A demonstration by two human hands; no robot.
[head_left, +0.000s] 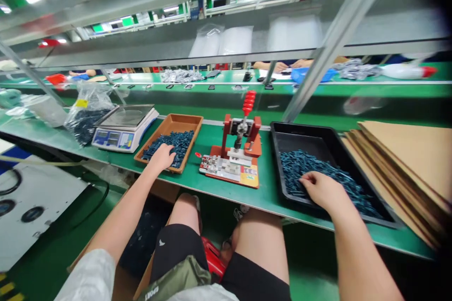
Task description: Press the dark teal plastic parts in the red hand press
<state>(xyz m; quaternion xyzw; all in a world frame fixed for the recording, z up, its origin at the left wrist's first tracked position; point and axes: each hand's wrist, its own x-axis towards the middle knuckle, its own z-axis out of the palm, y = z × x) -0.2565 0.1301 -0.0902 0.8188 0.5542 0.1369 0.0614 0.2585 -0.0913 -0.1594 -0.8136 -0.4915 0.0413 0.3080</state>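
My left hand [161, 157] rests on a heap of small dark-blue plastic parts [178, 146] in a shallow brown tray [185, 121]. Its fingers are hidden against the heap. My right hand [323, 192] lies curled on a similar heap of blue parts [310, 171] inside a black plastic tray [303, 131]. Between the two trays stands a red hand-lever press [242, 138] on a metal base plate, touched by neither hand. It has a red ribbed handle.
A digital weighing scale [123, 127] and a clear bag of blue parts [86, 122] stand left of the brown tray. Stacked cardboard sheets [399, 164] lie right of the black tray. Beyond a green conveyor, a co-worker's hands [282, 66] show under a metal shelf.
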